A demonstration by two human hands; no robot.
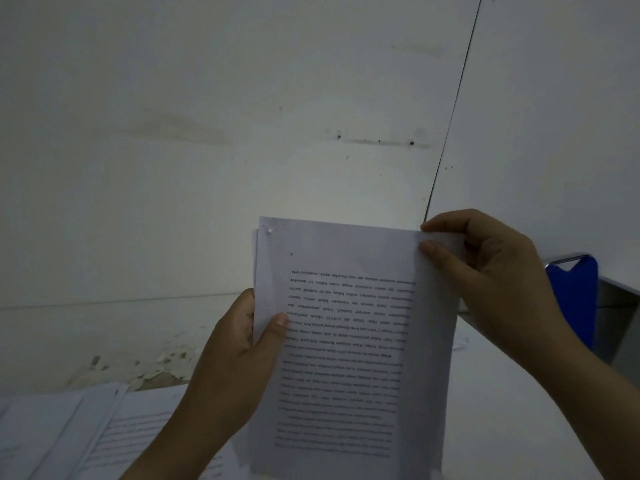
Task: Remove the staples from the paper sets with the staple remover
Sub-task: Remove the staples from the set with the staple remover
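I hold a printed paper set (349, 341) up in front of me, its text upside down. My left hand (239, 355) grips its left edge, thumb on the front page. My right hand (485, 271) pinches the top right corner between thumb and fingers. A small staple mark (269, 231) shows near the top left corner, where the pages are slightly offset. No staple remover is in view.
More printed sheets (86, 431) lie spread on the white table (519, 410) at the lower left. A blue chair back (575, 296) with a metal frame stands at the right. A white wall (207, 133) with peeling paint low down fills the background.
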